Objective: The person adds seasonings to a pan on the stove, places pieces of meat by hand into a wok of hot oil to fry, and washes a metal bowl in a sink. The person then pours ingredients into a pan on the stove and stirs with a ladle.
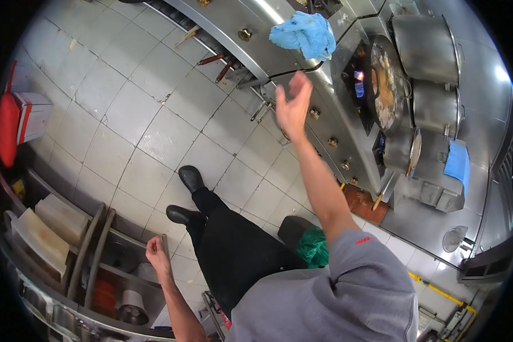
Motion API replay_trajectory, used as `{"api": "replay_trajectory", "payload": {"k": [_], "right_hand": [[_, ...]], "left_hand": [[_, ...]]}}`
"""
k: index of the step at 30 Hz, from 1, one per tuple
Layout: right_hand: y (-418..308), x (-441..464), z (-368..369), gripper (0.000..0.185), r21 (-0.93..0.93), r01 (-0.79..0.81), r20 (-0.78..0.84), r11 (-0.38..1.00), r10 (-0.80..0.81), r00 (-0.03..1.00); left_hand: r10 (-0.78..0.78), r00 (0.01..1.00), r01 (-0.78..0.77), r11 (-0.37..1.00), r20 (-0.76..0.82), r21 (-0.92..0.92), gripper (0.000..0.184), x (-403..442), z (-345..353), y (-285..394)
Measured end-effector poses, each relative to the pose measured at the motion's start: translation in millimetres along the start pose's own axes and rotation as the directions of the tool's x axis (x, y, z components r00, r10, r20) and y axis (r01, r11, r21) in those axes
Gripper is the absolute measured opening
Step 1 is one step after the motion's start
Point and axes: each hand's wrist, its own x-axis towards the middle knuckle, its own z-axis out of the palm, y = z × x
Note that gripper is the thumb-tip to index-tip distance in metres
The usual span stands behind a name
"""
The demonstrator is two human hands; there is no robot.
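Note:
My right hand point(294, 108) reaches out beside the stove front, its fingers apart and nothing in it. Just beyond the fingertips, a crumpled light-blue cloth point(308, 35) lies on the metal front edge of the stove point(320, 85); a small gap separates hand and cloth. Low on the left, my left hand point(158, 256) has its fingers curled, close to the edge of a metal unit point(111, 228) with open compartments. A short grey upright piece point(165, 244) shows next to those fingers. Whether they grip anything is hidden.
A wok point(383, 85) sits by a lit burner, with large steel pots point(426, 48) behind it. A pan point(402, 151) and a wooden-handled tool point(382, 194) are nearby. Red-handled tools point(211, 59) stick out under the stove. A green bag point(313, 248) stands beside my legs.

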Motion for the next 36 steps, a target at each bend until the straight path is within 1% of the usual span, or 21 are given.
{"api": "replay_trajectory", "payload": {"k": [1,3,5,6,8,12,17,20,21,23,24,25,26,27,28,29,30,32,33,35,36], "right_hand": [[14,-32,4,0.061,0.128,-0.258,0.104,0.958,0.246,0.964],[91,-85,19,0.058,0.210,-0.521,0.108,0.827,0.510,0.853],[144,-101,12,0.066,0.401,-0.769,0.059,0.498,0.824,0.564],[148,-96,-3,0.078,0.550,-0.789,0.167,0.273,0.890,0.424],[189,-83,-14,0.085,0.650,-0.752,0.168,0.115,0.943,0.289],[170,-46,-31,0.086,0.669,-0.708,0.046,0.226,0.938,0.343],[168,-39,-35,0.092,0.644,-0.760,0.146,0.083,0.963,0.228],[178,-54,-34,0.089,0.639,-0.769,0.278,0.011,0.929,0.244],[167,-58,-31,0.073,0.601,-0.799,0.290,0.001,0.932,0.219],[203,-76,-6,0.021,0.487,-0.873,0.491,0.028,0.818,0.300],[177,-81,1,0.007,0.237,-0.922,0.502,0.306,0.774,0.386],[128,-92,9,0.010,0.360,-0.862,0.485,0.356,0.718,0.499],[98,-98,20,0.011,0.181,-0.594,0.515,0.784,0.439,0.737],[68,-97,31,0.019,0.019,-0.121,0.582,0.993,0.087,0.809],[8,-84,27,0.026,-0.144,0.060,0.755,0.988,0.071,0.651],[-55,-73,20,0.035,-0.261,0.275,0.878,0.925,0.109,0.466],[-86,-75,29,0.035,-0.230,0.300,0.881,0.926,0.067,0.469],[-134,-84,45,0.045,-0.096,0.592,0.742,0.800,-0.339,0.579],[-156,-85,54,0.045,-0.067,0.618,0.736,0.783,-0.380,0.561],[-206,-91,78,0.044,0.333,0.298,0.711,0.895,-0.446,0.544],[-232,-93,84,0.044,0.384,0.333,0.711,0.861,-0.506,0.489]], "left_hand": [[-0.012,1.000,0.012,1.000,0.013,0.027,0.011,-4,-3,-5],[-0.037,0.999,0.037,0.999,0.015,0.016,0.010,-7,-18,-26],[-0.046,0.999,0.047,0.998,0.024,-0.051,0.009,-11,-28,-25],[-0.049,0.999,0.050,0.997,0.024,-0.052,0.009,-10,-33,-28],[-0.066,0.997,0.064,0.997,-0.042,-0.043,0.008,-10,-48,-42],[-0.060,0.995,0.056,0.997,-0.074,-0.058,0.006,-6,-61,-54],[-0.012,0.996,0.012,1.000,-0.092,0.001,0.006,-2,-58,-42],[0.083,0.981,-0.055,0.986,-0.178,0.155,0.008,0,-44,9],[0.115,0.972,-0.083,0.984,-0.204,0.158,0.011,1,-39,25],[0.166,0.957,-0.123,0.975,-0.237,0.185,0.016,0,-32,71],[0.179,0.954,-0.127,0.968,-0.241,0.215,0.018,-6,-32,97],[0.199,0.942,-0.156,0.973,-0.270,0.173,0.021,-6,-28,113],[0.244,0.951,-0.205,0.957,-0.189,0.206,0.015,4,-30,110],[0.542,0.826,-0.418,0.774,-0.156,0.475,0.046,-22,-27,156],[0.557,0.807,-0.420,0.775,-0.195,0.473,0.046,-33,-30,179],[0.446,0.893,-0.395,0.845,-0.067,0.361,0.057,-42,-37,195],[0.335,0.939,-0.345,0.904,0.083,0.252,0.068,-50,-46,207],[0.401,0.914,-0.397,0.855,0.060,0.334,0.064,-70,-68,224],[0.442,0.894,-0.431,0.799,0.075,0.420,0.060,-77,-80,227],[0.495,0.869,-0.460,0.812,-0.006,0.359,0.057,-87,-110,222],[0.534,0.844,-0.494,0.814,-0.056,0.307,0.055,-95,-129,215]]}}
